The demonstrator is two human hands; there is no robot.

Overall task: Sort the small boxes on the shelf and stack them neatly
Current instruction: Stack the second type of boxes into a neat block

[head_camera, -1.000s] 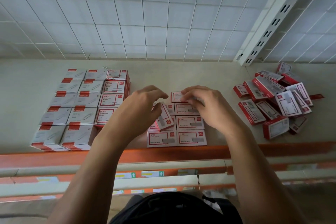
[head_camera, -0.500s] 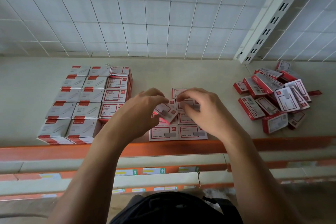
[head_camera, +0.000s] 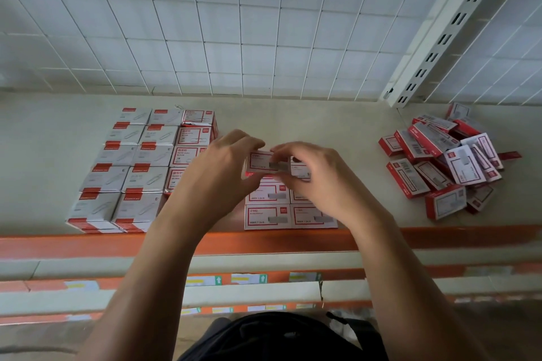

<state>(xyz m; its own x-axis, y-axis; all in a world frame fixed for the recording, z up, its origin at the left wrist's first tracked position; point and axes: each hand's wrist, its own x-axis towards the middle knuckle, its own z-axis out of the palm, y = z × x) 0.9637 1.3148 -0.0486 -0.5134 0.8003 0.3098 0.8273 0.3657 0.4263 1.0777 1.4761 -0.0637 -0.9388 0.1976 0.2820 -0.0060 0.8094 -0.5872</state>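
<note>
So, both hands are on one small box (head_camera: pixel 265 162) right now, the kind with a white top and a red border. The left hand (head_camera: pixel 217 176) has the box's left end, fingers over the far edge and thumb under the near edge. The right hand (head_camera: pixel 322 184) pinches the right end the same way, so both grips are clamped on that one box.

It's held flat, top face up, over the far end of the middle block (head_camera: pixel 267 215) of matching boxes in the centre of the shelf (head_camera: pixel 337 126). Can't tell if it's touching the boxes below or sitting just above them, since the fingers cover that bit. The middle block is two columns side by side with edges lined up, and its near row is right at the orange lip (head_camera: pixel 88 243). Its far rows are hidden under the hands.

The left block (head_camera: pixel 126 176) is tidy: two columns of grey-white boxes with a red strip, five deep and several layers high. A third column of red-bordered boxes runs along its right side, partly behind the left wrist.

Over on the right is the pile (head_camera: pixel 440 164), loose red-and-white boxes at all angles, overlapping, some on edge, well apart from the middle block.

Behind the shelf there's a white grid panel (head_camera: pixel 234 23), with a slotted white post (head_camera: pixel 448 29) on the right.
</note>
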